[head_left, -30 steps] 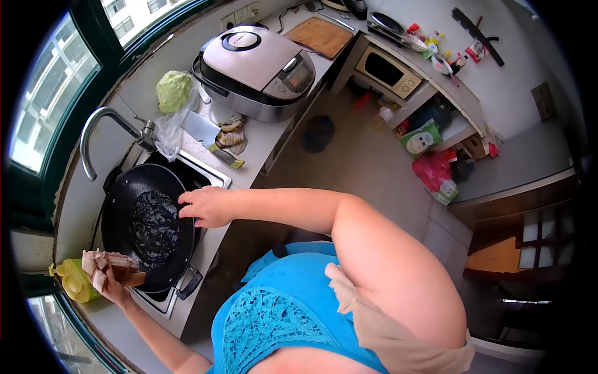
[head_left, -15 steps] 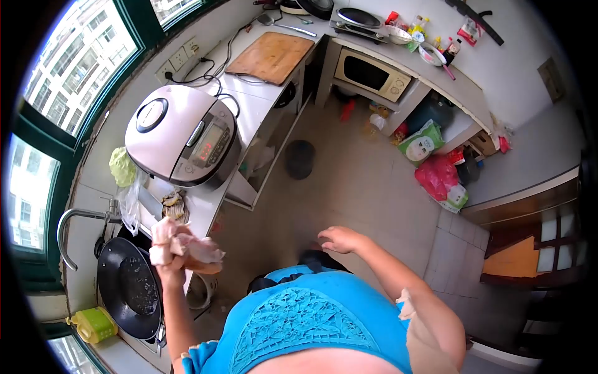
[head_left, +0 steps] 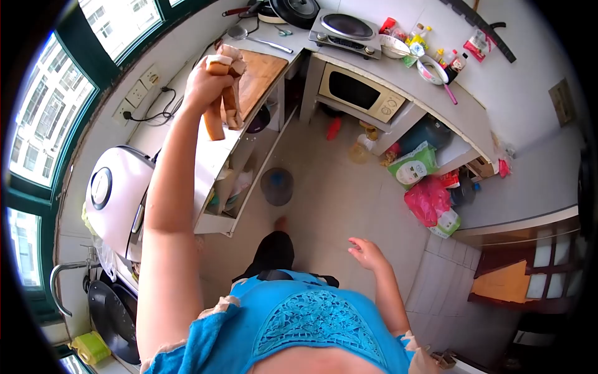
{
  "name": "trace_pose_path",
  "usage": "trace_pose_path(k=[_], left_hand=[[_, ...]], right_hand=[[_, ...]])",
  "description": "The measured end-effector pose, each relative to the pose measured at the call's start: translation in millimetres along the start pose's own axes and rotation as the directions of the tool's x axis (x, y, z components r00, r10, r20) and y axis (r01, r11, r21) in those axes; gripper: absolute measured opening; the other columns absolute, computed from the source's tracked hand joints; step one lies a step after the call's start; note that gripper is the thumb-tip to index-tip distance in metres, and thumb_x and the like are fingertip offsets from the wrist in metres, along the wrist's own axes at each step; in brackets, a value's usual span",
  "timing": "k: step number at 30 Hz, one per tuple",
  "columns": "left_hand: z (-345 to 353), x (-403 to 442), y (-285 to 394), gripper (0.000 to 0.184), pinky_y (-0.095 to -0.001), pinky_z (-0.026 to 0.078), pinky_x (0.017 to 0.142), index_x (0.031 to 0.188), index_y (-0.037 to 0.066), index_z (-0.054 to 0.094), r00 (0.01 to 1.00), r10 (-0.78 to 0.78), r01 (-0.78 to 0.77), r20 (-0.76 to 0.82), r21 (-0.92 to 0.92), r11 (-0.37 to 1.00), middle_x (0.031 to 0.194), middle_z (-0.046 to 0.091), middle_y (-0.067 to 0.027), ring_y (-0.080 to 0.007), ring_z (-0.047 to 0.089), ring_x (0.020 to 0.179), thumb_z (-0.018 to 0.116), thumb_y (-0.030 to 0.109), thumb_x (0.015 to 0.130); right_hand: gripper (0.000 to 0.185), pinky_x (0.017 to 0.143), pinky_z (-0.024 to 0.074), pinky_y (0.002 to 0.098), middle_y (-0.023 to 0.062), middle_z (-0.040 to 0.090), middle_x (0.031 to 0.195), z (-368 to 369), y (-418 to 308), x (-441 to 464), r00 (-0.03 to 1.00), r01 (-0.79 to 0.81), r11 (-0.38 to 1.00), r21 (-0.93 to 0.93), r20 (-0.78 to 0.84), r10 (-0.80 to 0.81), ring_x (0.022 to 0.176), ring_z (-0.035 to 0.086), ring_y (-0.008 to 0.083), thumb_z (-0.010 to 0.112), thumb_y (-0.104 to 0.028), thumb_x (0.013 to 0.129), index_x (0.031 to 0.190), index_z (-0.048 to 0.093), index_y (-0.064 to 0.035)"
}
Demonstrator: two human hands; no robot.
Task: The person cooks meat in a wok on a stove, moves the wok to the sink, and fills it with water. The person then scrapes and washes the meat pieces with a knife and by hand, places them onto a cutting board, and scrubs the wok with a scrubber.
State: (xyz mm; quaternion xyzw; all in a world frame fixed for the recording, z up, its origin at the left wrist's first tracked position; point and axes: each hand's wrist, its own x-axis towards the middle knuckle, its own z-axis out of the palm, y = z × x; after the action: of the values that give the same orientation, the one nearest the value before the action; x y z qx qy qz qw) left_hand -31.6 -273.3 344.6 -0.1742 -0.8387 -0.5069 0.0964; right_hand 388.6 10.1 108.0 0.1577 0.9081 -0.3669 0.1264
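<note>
My left hand is closed around several thick strips of raw pork with pale fat and tan skin. The strips hang down from the fist, over the near part of a wooden cutting board on the left counter. Part of the board is hidden behind the meat and hand. My right hand hangs low over the floor, away from any object, its fingers loosely apart and holding nothing.
A rice cooker stands on the counter beside my left arm, with a wok below. Past the board lie a ladle and scissors. A bucket sits on the floor; an induction cooker stands above a microwave.
My left hand has carried the pork from near the sink, up past the rice cooker to the cutting board. My right hand has swung slightly right and down. The view has shifted forward.
</note>
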Motion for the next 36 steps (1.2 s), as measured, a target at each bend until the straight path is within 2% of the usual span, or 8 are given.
trace_pose_path(k=[5,10,13,22,24,28,31,36], left_hand=[[47.4,147.0,-62.9,0.045,-0.036,0.049,0.075,0.101,0.005,0.055,0.996,-0.045,-0.009,0.081,0.566,0.825,0.089,0.063,-0.0133,-0.0272,0.061,0.083,0.071,0.019,0.061],[123.5,203.6,-173.5,0.115,-0.0551,0.033,0.097,0.143,0.014,0.012,0.877,-0.455,0.173,0.154,0.782,0.598,0.134,0.04,-0.0154,-0.0312,0.035,0.127,0.081,0.035,0.053],[132.3,205.9,-201.0,0.114,-0.0563,0.03,0.099,0.142,0.02,0.016,0.924,-0.377,0.154,0.068,0.835,0.528,0.14,0.031,-0.0156,-0.0352,0.027,0.13,0.082,0.044,0.052],[141.6,181.4,-153.5,0.082,-0.056,0.029,0.097,0.132,0.004,0.032,0.974,-0.219,0.2,-0.053,0.654,0.73,0.133,0.037,-0.0192,-0.0333,0.035,0.123,0.067,0.048,0.073],[174.2,116.4,-117.2,0.046,-0.0433,0.043,0.088,0.113,0.001,0.051,0.98,0.164,-0.11,-0.112,0.383,0.917,0.104,0.058,-0.0193,-0.0331,0.054,0.1,0.064,0.027,0.077],[204.1,-72.3,-77.5,0.012,-0.0416,0.05,0.065,0.073,0.011,0.06,0.737,0.467,-0.585,0.488,0.116,0.803,0.075,0.061,-0.0089,-0.0294,0.061,0.074,0.054,0.021,0.072],[129.8,-194.7,-79.5,0.014,-0.0409,0.049,0.064,0.078,0.012,0.063,0.738,0.1,-0.318,0.667,0.213,0.924,0.081,0.063,-0.0088,-0.0293,0.061,0.076,0.053,0.021,0.074],[-17.4,-372.2,-83.4,0.018,-0.0401,0.048,0.071,0.087,0.007,0.063,0.903,-0.431,0.412,0.004,0.284,0.866,0.086,0.063,-0.011,-0.0306,0.059,0.083,0.055,0.023,0.083]], right_hand=[[0.035,0.079,0.0477,0.0339,0.0169,0.061,0.104,-41.3,8.7,29.0,0.968,-0.24,0.968,0.078,-0.059,0.244,0.091,0.06,0.026,0.061,-0.02,0.082,0.114,0.057,-0.0061],[0.034,0.078,0.0485,0.0313,0.0153,0.061,0.107,-97.5,7.3,53.2,0.911,-0.399,0.911,0.102,-0.072,0.407,0.089,0.061,0.0227,0.061,-0.018,0.083,0.114,0.056,-0.0044],[0.034,0.075,0.0484,0.0281,0.0115,0.063,0.102,-112.4,13.8,74.3,0.894,-0.412,0.897,0.159,-0.118,0.431,0.087,0.06,0.0174,0.06,-0.016,0.084,0.115,0.056,-0.0043],[0.032,0.073,0.0493,0.0304,0.0134,0.063,0.1,-137.9,-6.7,148.0,0.974,-0.228,0.968,-0.103,-0.005,0.229,0.086,0.062,0.0209,0.06,-0.013,0.083,0.113,0.056,-0.0037],[0.033,0.073,0.0497,0.0323,0.0156,0.062,0.101,-140.3,-11.4,170.1,0.996,-0.081,0.972,-0.219,0.026,0.089,0.086,0.062,0.0238,0.06,-0.013,0.082,0.113,0.057,-0.0038],[0.033,0.074,0.0499,0.0337,0.0177,0.06,0.103,-126.6,-44.7,222.6,0.955,0.277,0.922,-0.272,0.183,-0.233,0.088,0.062,0.026,0.061,-0.012,0.08,0.112,0.057,-0.0047],[0.032,0.075,0.0492,0.0344,0.0152,0.06,0.102,-84.2,-75.0,232.2,0.838,0.493,0.841,-0.222,0.382,-0.39,0.085,0.06,0.0267,0.061,-0.013,0.08,0.11,0.057,-0.0053],[0.035,0.08,0.0478,0.0353,0.0145,0.059,0.105,-14.5,-151.1,180.1,0.562,0.752,0.635,-0.178,0.676,-0.476,0.09,0.059,0.0285,0.061,-0.018,0.08,0.113,0.056,-0.0068]])
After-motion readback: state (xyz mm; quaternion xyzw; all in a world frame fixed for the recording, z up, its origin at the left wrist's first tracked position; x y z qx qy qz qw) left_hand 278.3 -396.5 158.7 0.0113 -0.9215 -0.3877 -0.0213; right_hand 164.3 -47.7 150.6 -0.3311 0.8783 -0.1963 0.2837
